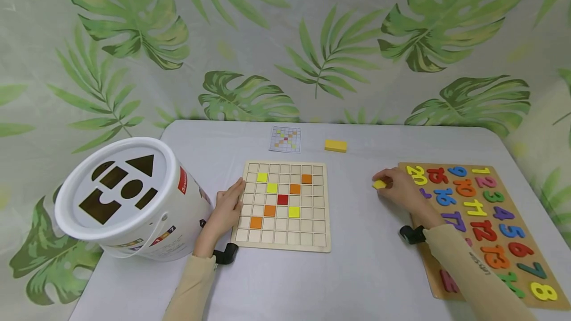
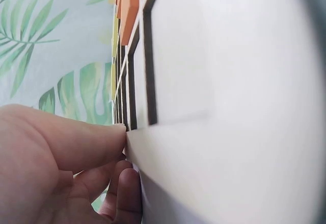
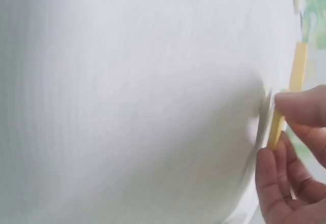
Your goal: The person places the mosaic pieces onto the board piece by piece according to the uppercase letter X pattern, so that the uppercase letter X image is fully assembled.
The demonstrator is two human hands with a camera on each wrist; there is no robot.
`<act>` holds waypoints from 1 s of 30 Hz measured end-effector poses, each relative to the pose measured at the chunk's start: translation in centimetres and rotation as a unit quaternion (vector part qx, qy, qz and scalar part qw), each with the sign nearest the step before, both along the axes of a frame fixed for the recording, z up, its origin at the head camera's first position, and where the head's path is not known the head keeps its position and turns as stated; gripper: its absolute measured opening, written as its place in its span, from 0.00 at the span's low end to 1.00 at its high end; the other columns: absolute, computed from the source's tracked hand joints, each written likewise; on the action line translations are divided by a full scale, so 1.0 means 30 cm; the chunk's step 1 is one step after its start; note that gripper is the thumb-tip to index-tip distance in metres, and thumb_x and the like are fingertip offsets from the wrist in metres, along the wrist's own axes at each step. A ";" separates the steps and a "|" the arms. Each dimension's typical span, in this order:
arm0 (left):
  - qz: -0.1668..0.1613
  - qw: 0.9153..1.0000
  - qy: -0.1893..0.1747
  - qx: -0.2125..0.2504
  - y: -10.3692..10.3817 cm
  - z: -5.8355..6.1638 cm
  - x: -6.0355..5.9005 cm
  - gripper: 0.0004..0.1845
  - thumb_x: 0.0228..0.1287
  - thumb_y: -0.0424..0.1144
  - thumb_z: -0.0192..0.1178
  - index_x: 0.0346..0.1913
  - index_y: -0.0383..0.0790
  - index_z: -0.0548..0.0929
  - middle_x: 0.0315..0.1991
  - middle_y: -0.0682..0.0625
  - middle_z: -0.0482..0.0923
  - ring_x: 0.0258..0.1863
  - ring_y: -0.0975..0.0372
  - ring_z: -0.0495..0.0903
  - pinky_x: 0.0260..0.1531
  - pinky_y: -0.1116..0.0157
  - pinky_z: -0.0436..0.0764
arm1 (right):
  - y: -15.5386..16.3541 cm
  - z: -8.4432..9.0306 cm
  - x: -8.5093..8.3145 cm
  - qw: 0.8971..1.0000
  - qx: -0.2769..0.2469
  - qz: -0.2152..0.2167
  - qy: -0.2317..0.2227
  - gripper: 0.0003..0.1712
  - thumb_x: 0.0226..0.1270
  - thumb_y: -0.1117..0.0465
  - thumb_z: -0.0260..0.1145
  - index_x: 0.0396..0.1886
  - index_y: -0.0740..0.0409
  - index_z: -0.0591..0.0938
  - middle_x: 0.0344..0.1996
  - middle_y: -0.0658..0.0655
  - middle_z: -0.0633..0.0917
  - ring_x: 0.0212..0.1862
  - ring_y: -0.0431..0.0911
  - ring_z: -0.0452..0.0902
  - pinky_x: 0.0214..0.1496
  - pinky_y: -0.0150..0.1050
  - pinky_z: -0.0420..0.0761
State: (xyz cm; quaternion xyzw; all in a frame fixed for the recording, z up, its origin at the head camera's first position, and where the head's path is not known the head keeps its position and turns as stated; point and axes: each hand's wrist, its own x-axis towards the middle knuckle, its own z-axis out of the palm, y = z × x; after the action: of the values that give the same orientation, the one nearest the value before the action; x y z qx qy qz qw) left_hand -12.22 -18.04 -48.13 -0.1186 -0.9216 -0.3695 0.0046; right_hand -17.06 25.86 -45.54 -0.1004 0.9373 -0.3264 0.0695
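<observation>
My left hand (image 1: pixel 227 207) rests against the left edge of a wooden grid board (image 1: pixel 285 248), its thumb and fingertips touching the rim. In the left wrist view the thumb (image 2: pixel 86 142) meets the board's edge, with the other fingers partly hidden beneath it. On the grid lie yellow tiles (image 1: pixel 272 188), several orange tiles (image 1: pixel 269 210) and a red tile (image 1: pixel 283 199) in the middle, along two crossing diagonals. Off to the right, my right hand (image 1: pixel 399 189) pinches a small yellow tile (image 1: pixel 379 184) between thumb and fingers, above the white table (image 1: pixel 357 271).
Behind the board lie a pattern card (image 1: pixel 285 139) with a coloured cross and a row of yellow tiles (image 1: pixel 335 145). A white bucket (image 1: pixel 178 232) with a shape-cutout lid stands at left. Under my right forearm lies a number puzzle board (image 1: pixel 439 289).
</observation>
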 end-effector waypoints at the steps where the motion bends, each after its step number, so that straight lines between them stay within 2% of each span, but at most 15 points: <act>1: 0.000 1.000 0.000 0.001 0.000 0.000 0.000 0.27 0.64 0.21 0.52 0.66 0.21 0.63 0.70 0.34 0.57 0.63 0.45 0.58 0.48 0.54 0.56 | -0.009 0.000 0.001 1.000 -0.004 0.004 0.003 0.16 0.56 0.73 0.67 0.46 0.69 0.81 0.41 0.65 0.79 0.44 0.57 0.73 0.48 0.53 0.75; 5: 0.000 1.000 -0.001 0.000 -0.002 -0.002 0.000 0.27 0.64 0.21 0.52 0.66 0.21 0.63 0.70 0.34 0.56 0.62 0.45 0.58 0.48 0.54 0.56 | -0.070 0.007 0.018 0.999 -0.028 0.031 0.014 0.16 0.55 0.73 0.67 0.46 0.68 0.81 0.41 0.62 0.79 0.45 0.57 0.74 0.47 0.50 0.77; 11: 0.005 1.000 -0.007 -0.001 0.000 -0.003 0.001 0.27 0.64 0.21 0.52 0.67 0.22 0.63 0.70 0.35 0.56 0.57 0.46 0.60 0.47 0.54 0.58 | -0.215 0.026 0.077 0.994 -0.061 0.086 0.032 0.17 0.52 0.75 0.68 0.44 0.66 0.82 0.39 0.56 0.79 0.43 0.52 0.75 0.44 0.44 0.78; 16: 0.007 1.000 -0.011 0.001 0.002 -0.002 0.002 0.27 0.63 0.20 0.52 0.67 0.22 0.63 0.70 0.35 0.56 0.56 0.46 0.60 0.47 0.54 0.58 | -0.336 0.029 0.131 0.982 -0.089 0.159 0.051 0.18 0.51 0.75 0.71 0.44 0.66 0.82 0.40 0.54 0.80 0.40 0.47 0.75 0.43 0.40 0.79; 19: 0.008 1.000 -0.012 0.000 0.002 -0.002 0.003 0.28 0.63 0.20 0.52 0.67 0.22 0.63 0.70 0.35 0.56 0.55 0.46 0.61 0.47 0.55 0.58 | -0.402 0.032 0.161 0.975 -0.097 0.196 0.039 0.16 0.52 0.74 0.71 0.43 0.65 0.82 0.40 0.52 0.80 0.40 0.46 0.75 0.42 0.39 0.78; 23: 0.009 1.000 -0.016 0.003 0.002 -0.003 0.001 0.28 0.64 0.21 0.52 0.67 0.23 0.63 0.71 0.35 0.56 0.55 0.46 0.60 0.47 0.54 0.58 | -0.467 0.032 0.192 0.973 -0.066 0.221 0.016 0.14 0.54 0.71 0.69 0.43 0.61 0.83 0.40 0.49 0.80 0.39 0.44 0.74 0.43 0.37 0.76; 27: 0.010 1.000 -0.020 0.005 0.003 -0.002 0.001 0.28 0.64 0.21 0.51 0.67 0.23 0.63 0.71 0.35 0.55 0.55 0.46 0.60 0.47 0.54 0.58 | -0.495 0.021 0.213 0.974 -0.008 0.226 0.022 0.15 0.51 0.72 0.68 0.40 0.58 0.84 0.38 0.47 0.79 0.41 0.43 0.72 0.45 0.37 0.75; 30: 0.009 1.000 -0.017 0.004 0.002 0.001 0.002 0.28 0.64 0.21 0.52 0.67 0.23 0.63 0.71 0.35 0.56 0.56 0.46 0.60 0.47 0.54 0.58 | -0.499 0.010 0.220 0.974 0.007 0.223 0.027 0.15 0.50 0.73 0.69 0.39 0.57 0.85 0.38 0.46 0.79 0.44 0.43 0.72 0.47 0.39 0.74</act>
State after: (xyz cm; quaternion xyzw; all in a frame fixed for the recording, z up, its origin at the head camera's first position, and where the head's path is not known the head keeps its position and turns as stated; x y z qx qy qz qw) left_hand -12.16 -17.99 -48.11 -0.1041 -0.9212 -0.3748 -0.0078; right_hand -10.46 10.91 -45.25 -0.3149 0.8951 -0.2934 0.1162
